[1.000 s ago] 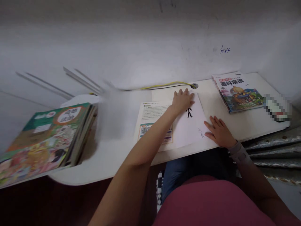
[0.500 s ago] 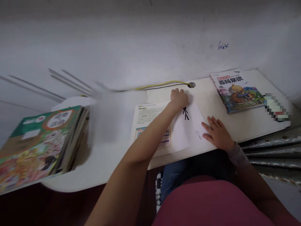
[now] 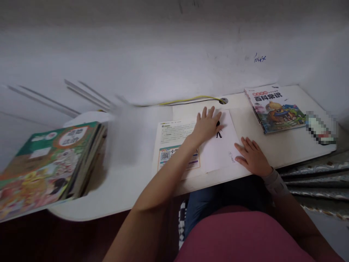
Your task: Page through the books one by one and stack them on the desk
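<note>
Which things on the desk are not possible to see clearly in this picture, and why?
Head view:
- Black drawing on the white sheet: partly under the left hand.
- Booklet text: too small to read.
- Book stack: cut by the left edge.
- Grey shape beside it: blurred.
- Object at the right end of the desk: pixelated.

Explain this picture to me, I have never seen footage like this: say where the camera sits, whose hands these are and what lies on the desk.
No machine here: a camera on a person's head looks down at their own hands. The left hand lies flat, fingers spread, on a white sheet bearing a small black drawing; the right hand rests flat at its near corner. Neither holds anything. Also on the white desk: a printed leaflet, a stack of books at left, a colourful book at right, a yellow cable by the wall.
</note>
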`<state>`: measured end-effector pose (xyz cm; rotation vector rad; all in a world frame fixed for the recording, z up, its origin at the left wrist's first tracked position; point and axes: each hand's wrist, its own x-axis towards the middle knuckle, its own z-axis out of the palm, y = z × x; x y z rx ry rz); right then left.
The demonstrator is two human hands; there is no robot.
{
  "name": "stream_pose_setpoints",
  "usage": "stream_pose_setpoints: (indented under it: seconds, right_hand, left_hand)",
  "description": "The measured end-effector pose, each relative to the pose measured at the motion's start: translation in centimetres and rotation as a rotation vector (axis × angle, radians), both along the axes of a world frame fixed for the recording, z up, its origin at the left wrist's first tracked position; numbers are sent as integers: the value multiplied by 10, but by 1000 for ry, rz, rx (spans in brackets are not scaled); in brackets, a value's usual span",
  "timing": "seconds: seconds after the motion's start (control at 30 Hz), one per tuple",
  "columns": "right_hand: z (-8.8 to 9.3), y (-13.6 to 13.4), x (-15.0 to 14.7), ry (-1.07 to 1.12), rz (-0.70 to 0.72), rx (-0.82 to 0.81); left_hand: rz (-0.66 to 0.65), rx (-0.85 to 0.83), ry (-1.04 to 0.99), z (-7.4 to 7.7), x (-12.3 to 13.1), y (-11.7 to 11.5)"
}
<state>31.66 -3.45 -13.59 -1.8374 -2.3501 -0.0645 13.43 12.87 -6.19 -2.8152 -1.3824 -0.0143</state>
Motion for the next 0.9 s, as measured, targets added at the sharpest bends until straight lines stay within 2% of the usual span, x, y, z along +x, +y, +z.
stream_pose_setpoints:
  seconds: [0.07,0.17,0.23,0.3,0.53,0.73,0.9]
  right_hand:
    - [-1,0,1,16,-1,-1]
    - [0,4,9,41,11,-19]
    - [1,10,18,34,6,-30]
    - [2,18,28,14,-4,-48]
    - [-5,29,36,-36,76,-69]
    - [-7,27,35,-49,82,-54]
    - [-3,27,35,-69,79,-69]
  left_hand:
    - [-18,-36,-31,-9,-26,-34]
    - [-56,-128,-88,-30,-60,-84]
    - [-66,-154,-127,-44,-72,-106]
    - [-52,-136,-147,-53,-75,-118]
    - [-72,-57,-87,-56,-57,-115]
    - [-98,-10,-44,-59,-58,-115]
    - [-107,-38,-41,-56,-53,-113]
